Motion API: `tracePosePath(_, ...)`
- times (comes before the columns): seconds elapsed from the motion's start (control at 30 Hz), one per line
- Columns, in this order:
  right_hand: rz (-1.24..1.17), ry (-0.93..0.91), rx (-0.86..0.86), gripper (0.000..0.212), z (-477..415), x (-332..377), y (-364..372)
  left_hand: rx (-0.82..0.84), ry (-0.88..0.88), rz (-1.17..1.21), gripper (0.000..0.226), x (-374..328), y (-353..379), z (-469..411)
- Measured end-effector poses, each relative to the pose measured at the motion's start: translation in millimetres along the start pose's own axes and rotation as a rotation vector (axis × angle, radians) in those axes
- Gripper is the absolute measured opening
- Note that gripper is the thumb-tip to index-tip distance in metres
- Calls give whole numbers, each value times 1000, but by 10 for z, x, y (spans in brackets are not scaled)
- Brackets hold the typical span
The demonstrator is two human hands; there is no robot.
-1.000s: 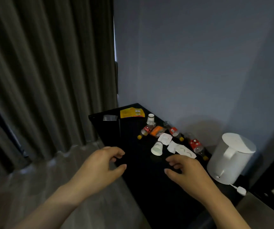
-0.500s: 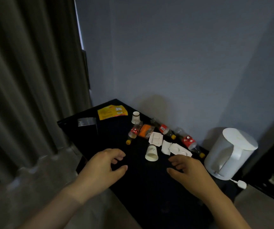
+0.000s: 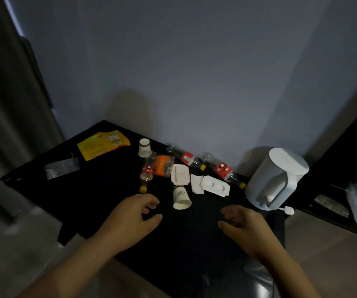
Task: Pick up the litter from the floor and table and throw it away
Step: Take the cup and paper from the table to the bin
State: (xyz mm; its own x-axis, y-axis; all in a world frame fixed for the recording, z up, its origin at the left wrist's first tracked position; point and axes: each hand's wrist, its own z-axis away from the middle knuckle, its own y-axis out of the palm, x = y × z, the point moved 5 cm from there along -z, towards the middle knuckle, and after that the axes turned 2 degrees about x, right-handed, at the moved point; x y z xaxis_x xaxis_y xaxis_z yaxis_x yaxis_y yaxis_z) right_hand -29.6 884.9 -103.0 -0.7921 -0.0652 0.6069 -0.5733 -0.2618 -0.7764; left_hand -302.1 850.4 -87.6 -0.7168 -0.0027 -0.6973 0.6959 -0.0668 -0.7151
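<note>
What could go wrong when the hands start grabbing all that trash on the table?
The nearest paper cup lies on its side just past the left hand; a nudge might roll it away. The bottles lie flat too and may roll. The kettle stands beside the litter, so the right hand might bump it.

The table (image 3: pixel 91 203) is black. The big packet (image 3: pixel 102 144) is yellow with some orange and small white patches. The small packet (image 3: pixel 162 165) is orange. The far cup (image 3: pixel 145 147) is white with a dark band, and the near cup (image 3: pixel 180 197) is white. The left bottle (image 3: pixel 147 171), middle bottle (image 3: pixel 186 158) and right bottle (image 3: pixel 224 169) each have a red label and a yellow cap. The kettle (image 3: pixel 276 177) is white. The wall (image 3: pixel 194 72) is blue-grey.
</note>
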Motion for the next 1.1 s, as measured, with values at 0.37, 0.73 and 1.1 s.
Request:
tracePosePath(0.37, -23, 37, -29, 40, -992, -365, -74, 110, -59, -6, 30, 172, 289, -1255)
tracePosePath(0.73, 16, 129, 64, 37, -1602, -779, -16, 260, -217, -79, 38, 572, 911, -2055)
tracePosePath(1.1, 20, 314, 43, 40, -1782, -1068, 152, 401, -513, -41, 80, 908, 1652, -2694)
